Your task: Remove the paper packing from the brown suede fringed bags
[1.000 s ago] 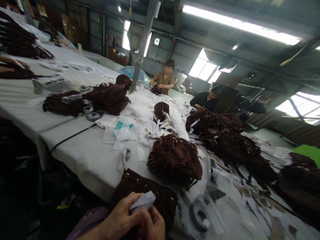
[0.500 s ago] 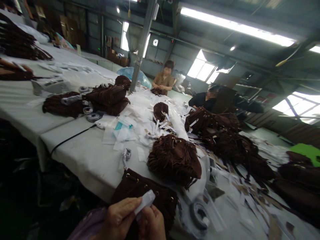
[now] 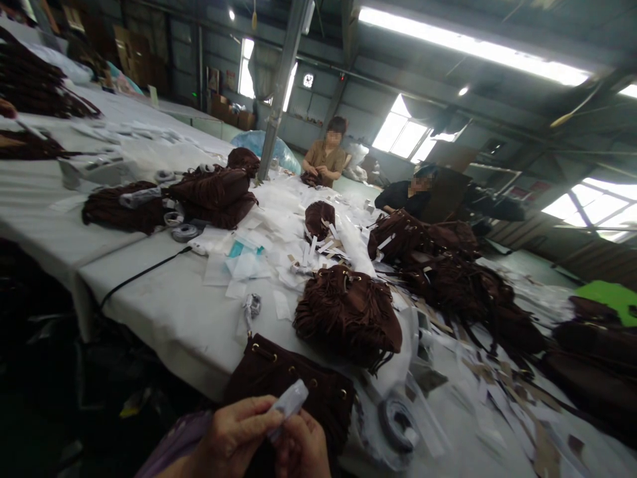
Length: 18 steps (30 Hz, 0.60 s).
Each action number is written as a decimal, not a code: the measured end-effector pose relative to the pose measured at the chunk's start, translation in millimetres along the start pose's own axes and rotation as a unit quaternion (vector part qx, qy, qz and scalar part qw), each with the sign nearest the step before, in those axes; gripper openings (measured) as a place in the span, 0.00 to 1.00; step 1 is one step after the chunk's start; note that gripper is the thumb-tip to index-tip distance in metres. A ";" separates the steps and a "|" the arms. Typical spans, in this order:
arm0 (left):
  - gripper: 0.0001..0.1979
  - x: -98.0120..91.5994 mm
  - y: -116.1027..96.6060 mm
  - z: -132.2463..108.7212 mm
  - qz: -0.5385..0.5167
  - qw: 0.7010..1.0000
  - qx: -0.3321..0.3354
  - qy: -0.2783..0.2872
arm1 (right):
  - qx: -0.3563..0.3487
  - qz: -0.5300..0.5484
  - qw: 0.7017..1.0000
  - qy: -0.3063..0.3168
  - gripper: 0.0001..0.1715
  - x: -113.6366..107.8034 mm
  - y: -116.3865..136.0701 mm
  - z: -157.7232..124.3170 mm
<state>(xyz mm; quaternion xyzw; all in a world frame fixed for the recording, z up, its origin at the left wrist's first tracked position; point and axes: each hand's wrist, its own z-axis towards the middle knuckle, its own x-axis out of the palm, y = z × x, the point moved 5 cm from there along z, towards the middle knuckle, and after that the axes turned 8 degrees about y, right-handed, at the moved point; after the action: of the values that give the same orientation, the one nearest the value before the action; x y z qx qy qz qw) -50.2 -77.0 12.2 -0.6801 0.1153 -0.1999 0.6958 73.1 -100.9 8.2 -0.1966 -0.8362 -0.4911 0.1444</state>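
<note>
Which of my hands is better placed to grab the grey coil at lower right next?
Probably your right hand: it is nearer the grey coil than your left hand, though both hold the pale wrapped piece.

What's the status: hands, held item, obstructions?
Left hand, right hand: gripping small oblong whitish bundle, material unclear. Dark-brown eyeleted fabric bag behind. No obstruction visible.

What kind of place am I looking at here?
Probably a bag workshop or factory: dark brown, soft fringed bags crowd a long white-covered table, a person in a brown shirt is busy across it, and a long, bright tube light shines overhead.
</note>
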 end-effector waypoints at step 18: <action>0.20 11.9 1.7 11.0 -0.164 0.970 -0.175 0.039 | -0.067 -0.065 0.996 0.015 0.30 -6.9 -2.4 8.0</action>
<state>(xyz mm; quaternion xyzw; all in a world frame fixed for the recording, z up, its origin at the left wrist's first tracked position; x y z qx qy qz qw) -34.6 -72.3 12.4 -0.7926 0.0629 -0.3143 0.5187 77.6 -96.2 -0.4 -0.1437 -0.8102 -0.5571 0.1118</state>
